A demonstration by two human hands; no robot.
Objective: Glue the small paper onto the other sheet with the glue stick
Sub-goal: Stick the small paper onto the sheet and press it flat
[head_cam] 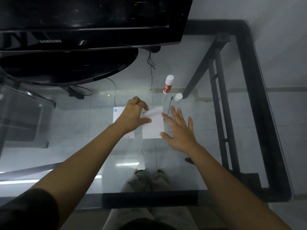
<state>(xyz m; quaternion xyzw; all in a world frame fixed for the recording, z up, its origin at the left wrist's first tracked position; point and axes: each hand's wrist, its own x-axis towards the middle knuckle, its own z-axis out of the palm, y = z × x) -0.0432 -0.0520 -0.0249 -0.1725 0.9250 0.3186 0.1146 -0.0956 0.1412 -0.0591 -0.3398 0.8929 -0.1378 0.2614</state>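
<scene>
Head view. The left hand (pixel 132 113) pinched a small paper (pixel 153 112) between thumb and fingertips, its free end raised and blurred just beyond the fingertips. Under that hand lay the other sheet (pixel 152 128), flat on the glass table (pixel 207 146), with a printed sheet (pixel 117 114) partly hidden behind the wrist. The right hand (pixel 180 132) was spread flat and held nothing, its thumb and forefinger touching the sheet's near edge. The glue stick (pixel 168 84) stood uncapped well beyond both sets of fingers, its cap (pixel 178 97) beside it. Whether glue was already on the paper could not be told. Likely faults: a skewed or creased placement, since only one end was gripped; the sheet sliding on smooth glass if the right fingers lifted; glue smearing onto the fingers; the glue stick drying while left open.
</scene>
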